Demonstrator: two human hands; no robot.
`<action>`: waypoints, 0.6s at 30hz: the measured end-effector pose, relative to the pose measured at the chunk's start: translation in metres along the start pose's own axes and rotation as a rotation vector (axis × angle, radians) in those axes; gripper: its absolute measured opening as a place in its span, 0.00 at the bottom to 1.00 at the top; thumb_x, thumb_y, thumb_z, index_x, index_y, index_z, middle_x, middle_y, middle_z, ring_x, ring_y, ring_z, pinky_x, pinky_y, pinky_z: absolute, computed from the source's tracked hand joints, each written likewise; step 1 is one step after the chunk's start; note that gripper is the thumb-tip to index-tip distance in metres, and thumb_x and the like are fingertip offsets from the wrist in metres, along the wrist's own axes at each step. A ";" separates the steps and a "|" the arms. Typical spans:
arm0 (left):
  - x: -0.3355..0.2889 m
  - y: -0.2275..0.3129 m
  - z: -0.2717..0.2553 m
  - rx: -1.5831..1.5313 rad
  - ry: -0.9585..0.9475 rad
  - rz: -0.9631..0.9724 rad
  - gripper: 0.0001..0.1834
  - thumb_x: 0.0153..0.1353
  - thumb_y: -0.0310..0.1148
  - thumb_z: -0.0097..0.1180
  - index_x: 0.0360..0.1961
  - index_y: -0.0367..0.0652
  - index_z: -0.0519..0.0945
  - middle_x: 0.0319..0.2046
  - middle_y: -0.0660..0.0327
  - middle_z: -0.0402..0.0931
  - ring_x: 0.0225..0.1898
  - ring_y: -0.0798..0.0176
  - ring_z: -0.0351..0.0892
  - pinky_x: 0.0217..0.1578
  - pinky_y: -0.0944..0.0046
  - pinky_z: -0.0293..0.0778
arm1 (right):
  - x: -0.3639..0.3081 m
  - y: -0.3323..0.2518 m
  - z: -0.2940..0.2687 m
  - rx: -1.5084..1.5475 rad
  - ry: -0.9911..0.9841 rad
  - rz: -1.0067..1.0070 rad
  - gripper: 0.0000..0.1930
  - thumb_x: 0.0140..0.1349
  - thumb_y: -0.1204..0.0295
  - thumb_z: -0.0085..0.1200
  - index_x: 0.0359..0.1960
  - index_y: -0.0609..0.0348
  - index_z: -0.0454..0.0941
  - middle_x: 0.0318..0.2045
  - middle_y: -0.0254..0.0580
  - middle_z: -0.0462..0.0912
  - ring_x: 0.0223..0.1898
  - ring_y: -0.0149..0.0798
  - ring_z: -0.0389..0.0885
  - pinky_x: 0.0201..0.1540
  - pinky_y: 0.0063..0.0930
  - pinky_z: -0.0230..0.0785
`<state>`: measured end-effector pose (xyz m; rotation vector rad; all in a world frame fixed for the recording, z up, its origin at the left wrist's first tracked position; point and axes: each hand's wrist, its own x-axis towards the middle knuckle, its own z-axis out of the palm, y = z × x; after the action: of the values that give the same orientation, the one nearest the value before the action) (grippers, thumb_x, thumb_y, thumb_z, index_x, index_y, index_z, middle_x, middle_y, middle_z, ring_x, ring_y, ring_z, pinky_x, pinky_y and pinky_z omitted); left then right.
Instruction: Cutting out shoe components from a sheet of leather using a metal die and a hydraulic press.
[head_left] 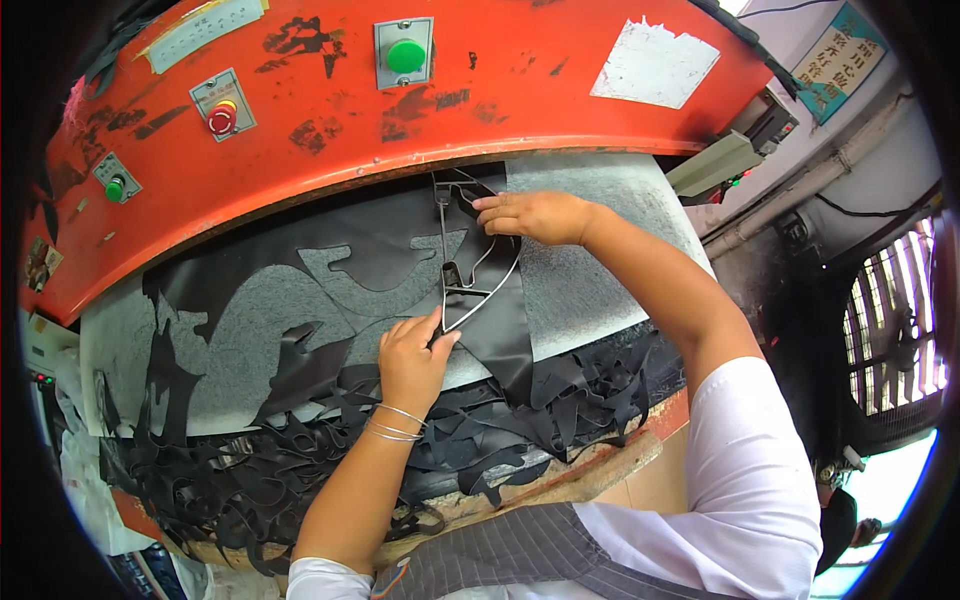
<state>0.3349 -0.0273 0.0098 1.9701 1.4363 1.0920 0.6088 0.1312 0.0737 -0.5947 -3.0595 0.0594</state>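
A curved steel cutting die lies on a black leather-like sheet, its long side running toward the machine. At its near pointed end, my left hand grips the metal with thumb and fingers. My right hand reaches over the die's far right part, fingers bent together at its rim; the fingertips' contact is partly hidden. Cut-out openings left of the die show the pale, fuzzy cutting board beneath the sheet.
An orange press beam with a green button and a red stop button spans the far side. Black offcuts heap along the near edge. A grey box sits at the board's far right.
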 end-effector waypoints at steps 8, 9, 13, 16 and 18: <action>-0.005 0.010 0.016 0.203 0.015 0.031 0.21 0.50 0.35 0.67 0.46 0.39 0.82 0.38 0.58 0.81 0.44 0.54 0.75 0.45 0.56 0.67 | -0.014 0.009 0.023 0.023 0.151 0.117 0.21 0.57 0.77 0.51 0.54 0.49 0.74 0.64 0.40 0.69 0.69 0.47 0.60 0.65 0.36 0.64; -0.006 0.012 0.015 0.224 0.010 0.012 0.22 0.51 0.34 0.66 0.48 0.39 0.80 0.39 0.57 0.79 0.46 0.52 0.74 0.47 0.54 0.66 | -0.016 0.009 0.028 0.058 0.252 0.186 0.25 0.55 0.75 0.56 0.57 0.48 0.73 0.65 0.44 0.67 0.70 0.49 0.58 0.68 0.39 0.60; -0.026 0.040 0.013 0.146 -0.082 -0.133 0.32 0.52 0.32 0.66 0.57 0.35 0.69 0.50 0.45 0.72 0.53 0.44 0.69 0.57 0.50 0.61 | -0.043 -0.016 0.037 0.681 0.265 0.572 0.41 0.44 0.62 0.72 0.63 0.45 0.68 0.68 0.60 0.58 0.73 0.56 0.47 0.73 0.47 0.41; -0.039 0.052 0.023 0.134 -0.031 -0.099 0.32 0.52 0.31 0.65 0.57 0.33 0.66 0.55 0.44 0.70 0.58 0.43 0.67 0.63 0.47 0.54 | -0.049 -0.024 0.049 0.526 0.283 0.523 0.40 0.43 0.59 0.73 0.61 0.46 0.70 0.68 0.59 0.60 0.72 0.56 0.49 0.73 0.47 0.43; -0.041 0.053 0.029 0.075 -0.060 -0.145 0.31 0.54 0.30 0.63 0.56 0.34 0.64 0.59 0.42 0.68 0.65 0.43 0.62 0.68 0.45 0.43 | -0.041 -0.020 0.054 0.534 0.349 0.560 0.33 0.41 0.59 0.73 0.52 0.50 0.74 0.66 0.60 0.63 0.71 0.56 0.52 0.72 0.45 0.48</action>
<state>0.3827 -0.0812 0.0193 1.8988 1.5810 0.9204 0.6377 0.0956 0.0202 -1.2172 -2.3089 0.6708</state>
